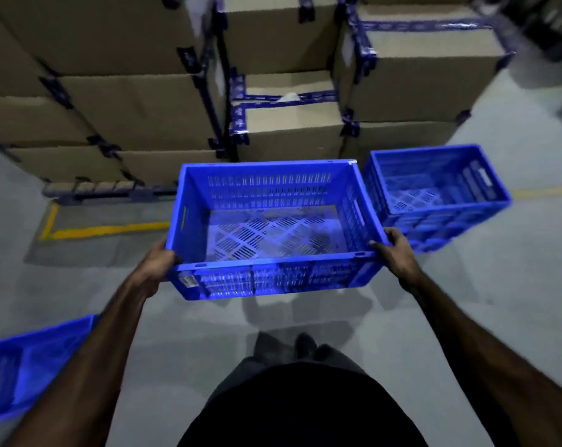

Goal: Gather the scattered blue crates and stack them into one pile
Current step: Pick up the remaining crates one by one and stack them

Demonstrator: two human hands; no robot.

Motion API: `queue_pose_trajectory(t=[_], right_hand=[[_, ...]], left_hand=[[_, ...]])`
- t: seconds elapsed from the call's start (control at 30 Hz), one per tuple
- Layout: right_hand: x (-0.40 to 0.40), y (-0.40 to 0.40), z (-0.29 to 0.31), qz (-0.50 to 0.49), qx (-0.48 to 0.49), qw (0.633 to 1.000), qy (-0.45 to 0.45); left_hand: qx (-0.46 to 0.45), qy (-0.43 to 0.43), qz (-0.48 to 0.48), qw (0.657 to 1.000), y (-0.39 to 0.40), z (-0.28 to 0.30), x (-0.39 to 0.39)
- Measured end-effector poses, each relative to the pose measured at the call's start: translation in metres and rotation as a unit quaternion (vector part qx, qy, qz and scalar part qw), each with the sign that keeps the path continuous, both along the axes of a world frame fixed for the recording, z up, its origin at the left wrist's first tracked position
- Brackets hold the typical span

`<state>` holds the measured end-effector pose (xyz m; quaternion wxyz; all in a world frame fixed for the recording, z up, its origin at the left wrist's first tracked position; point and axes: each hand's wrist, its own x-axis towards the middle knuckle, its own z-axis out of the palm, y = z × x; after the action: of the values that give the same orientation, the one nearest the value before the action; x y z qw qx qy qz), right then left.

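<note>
Your left hand [159, 264] clamps the near-left corner of the carried crate [273, 227], fingers curled under the rim and out of sight, palm pressed against the short wall; your right hand [394, 250] does the same at the near-right corner, fingertips hooked over the rim edge; both grips are closed on the crate, one per end, presumably because the span is too wide for one hand and an end-to-end hold keeps it level; the crate is empty, mouth up, raised clear of the floor [498, 301], its shadow lying on the concrete below and ahead of your feet; the slight tilt toward you looks like the natural result of holding only the near corners; just beside its right wall, near your right hand, a pile of blue crates [440, 195] stands on the floor, at least two nested, the top one open and empty; judgement: this pile is the target, and the carried crate is held mouth-up and roughly parallel to it so it can drop in without turning; it will need shifting right and lining up rim to rim before lowering; watch your right fingers, which sit on the side closest to the pile; one more blue crate [22, 366] lies at the lower left, blurred, not yet gathered; behind everything, taped cardboard boxes [144, 101] are stacked on a pallet [105, 190], with yellow floor marking [105, 230] in front of them; image is motion-blurred, fine detail uncertain.
</note>
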<state>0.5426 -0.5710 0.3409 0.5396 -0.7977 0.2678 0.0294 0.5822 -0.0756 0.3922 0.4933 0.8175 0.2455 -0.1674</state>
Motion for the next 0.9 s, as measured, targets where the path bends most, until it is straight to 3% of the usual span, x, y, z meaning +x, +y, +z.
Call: queue_pose_trajectory(t=[0.13, 0.47, 0.7, 0.9], right_hand=[[-0.065, -0.020, 0.003, -0.101, 0.005, 0.995, -0.009], [-0.213, -0.053, 0.018, -0.272, -0.028, 0.962, 0.002], [-0.279, -0.104, 0.017, -0.356, -0.012, 0.934, -0.017], [-0.299, -0.178, 0.017, -0.381, 0.004, 0.923, -0.045]], left_hand=[[-0.014, -0.017, -0.109, 0.994, -0.043, 0.007, 0.016], [-0.019, -0.006, -0.267, 0.963, -0.138, -0.002, 0.016], [-0.021, 0.001, -0.330, 0.944, -0.232, 0.009, -0.007], [-0.021, -0.032, -0.326, 0.945, -0.327, 0.019, -0.023]])
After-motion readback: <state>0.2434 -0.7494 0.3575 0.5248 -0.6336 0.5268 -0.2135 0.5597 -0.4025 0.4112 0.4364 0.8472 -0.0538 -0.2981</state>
